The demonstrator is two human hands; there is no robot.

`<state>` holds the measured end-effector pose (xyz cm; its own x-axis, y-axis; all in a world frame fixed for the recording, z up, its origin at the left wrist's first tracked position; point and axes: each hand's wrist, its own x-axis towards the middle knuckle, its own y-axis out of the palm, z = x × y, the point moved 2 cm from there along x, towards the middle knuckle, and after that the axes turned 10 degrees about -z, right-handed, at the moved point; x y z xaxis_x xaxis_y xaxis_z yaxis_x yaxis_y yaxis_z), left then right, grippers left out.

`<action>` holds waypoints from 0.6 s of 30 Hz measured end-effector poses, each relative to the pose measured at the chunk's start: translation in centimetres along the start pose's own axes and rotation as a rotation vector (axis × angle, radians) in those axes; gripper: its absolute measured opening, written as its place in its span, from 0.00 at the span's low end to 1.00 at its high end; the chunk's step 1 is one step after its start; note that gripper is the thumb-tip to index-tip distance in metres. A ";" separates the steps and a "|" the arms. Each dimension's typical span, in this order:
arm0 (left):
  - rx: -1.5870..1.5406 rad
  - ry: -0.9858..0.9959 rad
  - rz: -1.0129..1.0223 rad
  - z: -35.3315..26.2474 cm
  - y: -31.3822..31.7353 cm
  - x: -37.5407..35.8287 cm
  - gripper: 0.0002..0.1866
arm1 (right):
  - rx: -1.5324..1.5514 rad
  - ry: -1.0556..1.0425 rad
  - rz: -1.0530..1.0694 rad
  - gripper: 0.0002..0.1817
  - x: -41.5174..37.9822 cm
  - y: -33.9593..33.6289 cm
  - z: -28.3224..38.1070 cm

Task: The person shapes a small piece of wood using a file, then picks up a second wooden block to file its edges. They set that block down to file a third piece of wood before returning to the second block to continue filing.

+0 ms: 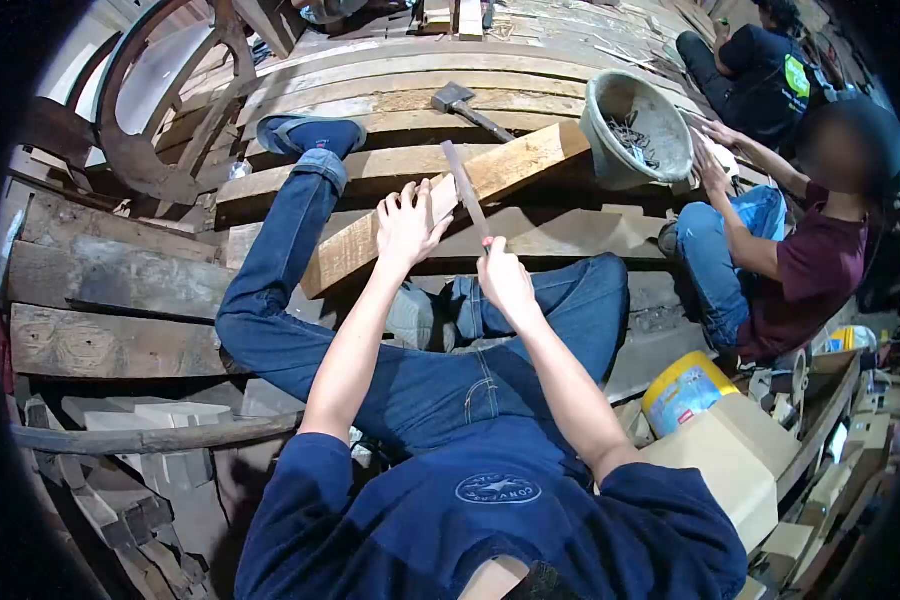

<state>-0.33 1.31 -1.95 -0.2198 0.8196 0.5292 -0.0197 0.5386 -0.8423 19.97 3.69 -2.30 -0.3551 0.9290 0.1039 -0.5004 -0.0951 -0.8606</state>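
Note:
A thick wooden beam (535, 156) lies at a slant across the planks in front of me, between my legs. My left hand (408, 228) grips a small pale wood piece (443, 199) on top of the beam, fingers bent over it. In my right hand (507, 280) is a flat file (466, 188), held by its near end with the fingers closed round it. Its long grey blade points up and away from me, crossing over the beam just right of the pale piece.
Beyond the beam lies a mallet (470, 110). A grey bucket (638, 130) of metal bits stands at the beam's far end, beside a seated person (805, 230). Another person (760, 75) sits farther back. Right of me are a yellow bucket (685, 390) and cardboard box (720, 460).

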 end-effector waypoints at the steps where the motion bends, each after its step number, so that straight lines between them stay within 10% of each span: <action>1: 0.007 0.005 0.006 -0.1 -0.2 0.0 0.43 | 0.007 -0.005 0.008 0.14 -1.1 -0.8 -0.1; 18: 0.000 -0.031 0.061 0.2 -0.1 0.3 0.41 | -0.001 -0.017 -0.013 0.15 -2.4 0.0 -0.7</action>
<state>-0.60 1.44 -1.77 -0.2506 0.8444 0.4735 -0.0058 0.4878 -0.8729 21.38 1.71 -2.94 -0.3622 0.9240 0.1231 -0.5043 -0.0832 -0.8595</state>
